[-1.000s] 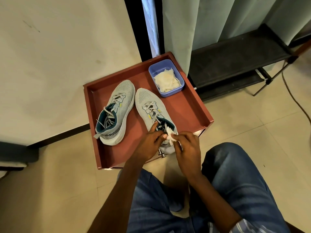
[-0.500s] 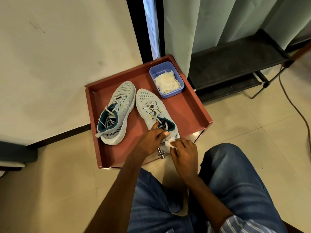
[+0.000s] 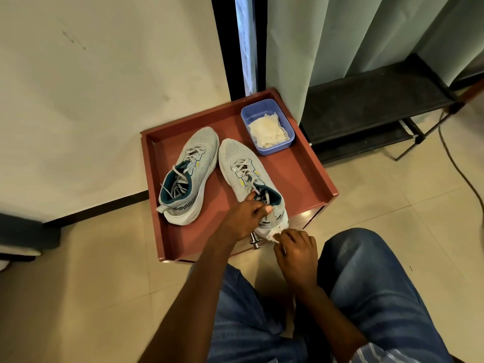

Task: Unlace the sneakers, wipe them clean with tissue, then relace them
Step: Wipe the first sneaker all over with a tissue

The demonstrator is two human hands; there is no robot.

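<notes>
Wiping is under way on the right sneaker (image 3: 246, 171), which is lying on the red tray (image 3: 301, 176) beside the left sneaker (image 3: 191, 174). The left hand (image 3: 246, 216) is gripping the right sneaker's collar, thumb inside the opening, steadying it. The right hand (image 3: 296, 252) is pinching a wad of tissue (image 3: 273, 233) and pressing it against the heel. Both sneakers are showing laces still threaded, loosely at the top, so unlacing appears partial at best. Spare tissue is sitting in the blue tub (image 3: 285, 121) at the tray's far corner. By this inspector's judgement, most wiping and all relacing are remaining.
</notes>
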